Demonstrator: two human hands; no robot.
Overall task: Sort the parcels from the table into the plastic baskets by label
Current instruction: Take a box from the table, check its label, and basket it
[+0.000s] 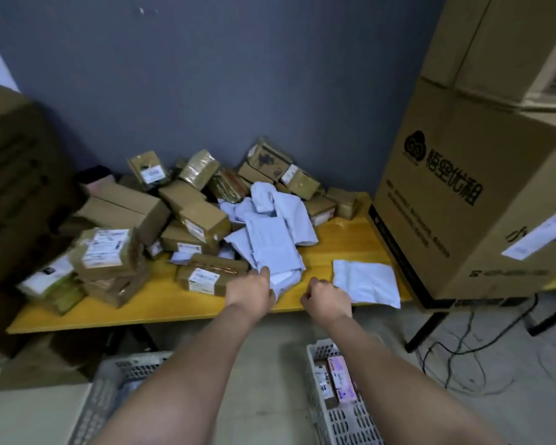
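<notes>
1. Yellow wood is what I see first: the table runs across the middle of my view, against a dark blue wall.
2. Brown cardboard parcels are heaped on its left and far side, many with white labels.
3. A pile of pale soft mailers lies at the centre of the heap, and one flat white mailer sits apart near the right edge.
4. My left hand pinches the near corner of the mailer pile.
5. My right hand hovers just beside it, fingers curled, holding nothing.
6. Two grey plastic baskets sit on the floor near me: the left basket under my left arm, the right basket with a few small parcels inside.
7. A big printed carton stands to the right.
</notes>
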